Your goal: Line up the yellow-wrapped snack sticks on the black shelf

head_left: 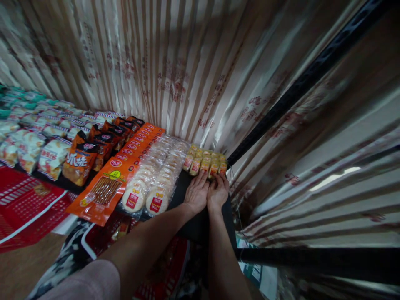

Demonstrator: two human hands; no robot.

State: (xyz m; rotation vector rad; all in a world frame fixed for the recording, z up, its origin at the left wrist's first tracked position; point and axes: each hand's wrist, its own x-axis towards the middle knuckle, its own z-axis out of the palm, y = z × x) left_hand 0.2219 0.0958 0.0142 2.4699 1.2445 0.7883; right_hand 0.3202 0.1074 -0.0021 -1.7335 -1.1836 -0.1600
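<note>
Several small yellow packets [206,160] with red-and-white labels stand in rows at the right end of a dark shelf [195,225]. My left hand [196,191] reaches over the shelf, its stretched fingers touching the front packets. Close beside it, my right hand [218,192] has bent fingers, the tips against the front packets at the right corner; its palm side is hidden. Just left of my hands lie two rows of clear-wrapped round white rice crackers [158,202]. Beyond those is an overlapping row of orange pretzel-stick bags [108,189].
Orange-and-black snack bags [79,160] and white snack bags [54,154] continue leftward. A red basket [28,204] is below the shelf's left front. Striped printed sheeting [175,75] hangs behind. A black metal post [290,100] rises at the right corner, above a black bar [321,260].
</note>
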